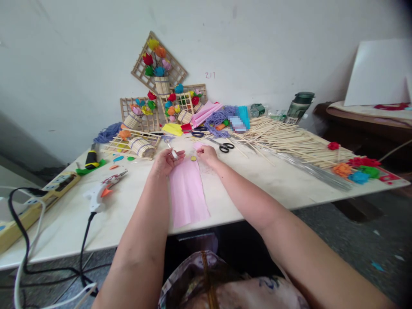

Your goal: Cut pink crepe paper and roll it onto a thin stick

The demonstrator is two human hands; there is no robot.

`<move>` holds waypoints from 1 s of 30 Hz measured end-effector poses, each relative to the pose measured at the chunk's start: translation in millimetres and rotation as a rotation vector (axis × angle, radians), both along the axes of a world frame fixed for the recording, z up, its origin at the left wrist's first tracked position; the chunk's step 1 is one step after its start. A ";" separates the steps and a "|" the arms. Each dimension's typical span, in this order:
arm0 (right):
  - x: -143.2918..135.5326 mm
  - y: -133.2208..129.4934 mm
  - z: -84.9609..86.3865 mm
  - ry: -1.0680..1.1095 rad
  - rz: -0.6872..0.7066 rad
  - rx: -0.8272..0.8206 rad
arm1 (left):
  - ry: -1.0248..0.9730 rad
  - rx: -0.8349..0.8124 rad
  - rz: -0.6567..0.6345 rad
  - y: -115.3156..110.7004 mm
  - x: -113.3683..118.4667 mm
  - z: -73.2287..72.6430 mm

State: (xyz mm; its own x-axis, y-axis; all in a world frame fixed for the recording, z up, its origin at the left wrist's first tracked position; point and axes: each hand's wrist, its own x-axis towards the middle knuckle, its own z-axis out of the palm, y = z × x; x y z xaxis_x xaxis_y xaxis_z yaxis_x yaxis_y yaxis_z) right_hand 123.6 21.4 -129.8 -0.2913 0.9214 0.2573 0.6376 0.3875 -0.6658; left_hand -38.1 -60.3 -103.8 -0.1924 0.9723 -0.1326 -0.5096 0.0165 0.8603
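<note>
One pink paper strip (188, 193) lies lightly creased.

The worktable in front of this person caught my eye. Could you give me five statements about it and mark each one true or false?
1. A sheet of pink paper lies on the table between the forearms. True.
2. The black-handled scissors are in the right hand. False: the scissors lie beside the right hand, apart from it.
3. The left hand holds a slim white object. True.
4. The glue gun lies on top of the power strip. False: the glue gun lies on the table, right of the power strip.
5. A bottle with a dark green lid is at the table's far side. True.
</note>
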 end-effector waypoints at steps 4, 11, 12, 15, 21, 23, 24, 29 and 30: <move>2.9 -3.2 1.1 -0.003 0.034 0.074 | 0.012 0.010 0.005 -1.0 0.7 1.3; 4.3 -11.0 11.0 0.118 0.031 0.157 | 0.106 0.139 -0.001 -1.1 2.7 1.5; 4.1 -11.9 12.1 0.162 0.053 0.130 | 0.125 0.169 -0.007 -0.6 4.1 1.2; 2.0 -16.7 15.3 0.360 0.218 -0.065 | 0.189 0.218 -0.052 2.2 10.3 -0.6; -1.5 -27.5 20.3 0.596 0.539 -0.470 | 0.322 0.230 -0.111 4.4 27.0 -3.5; 1.2 -26.6 21.4 0.615 0.591 -0.527 | 0.348 0.241 -0.107 2.1 31.4 -2.0; 3.3 -25.3 22.0 0.615 0.623 -0.552 | 0.367 0.243 -0.108 0.8 32.9 -1.0; 15.1 -13.5 25.0 0.646 0.603 -0.526 | 0.579 0.237 -0.067 -2.4 30.8 4.4; 17.1 -10.7 25.0 0.668 0.564 -0.493 | 0.673 0.228 -0.037 -2.1 29.0 5.0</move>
State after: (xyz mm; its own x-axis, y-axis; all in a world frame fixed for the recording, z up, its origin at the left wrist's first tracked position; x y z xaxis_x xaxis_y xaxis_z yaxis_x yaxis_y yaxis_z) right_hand 140.7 10.7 -104.8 -0.6534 0.7410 0.1546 -0.1174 0.1026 -0.9878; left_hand -9.1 -62.4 -98.9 -0.1276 0.9692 0.2107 0.1312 -0.1941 0.9722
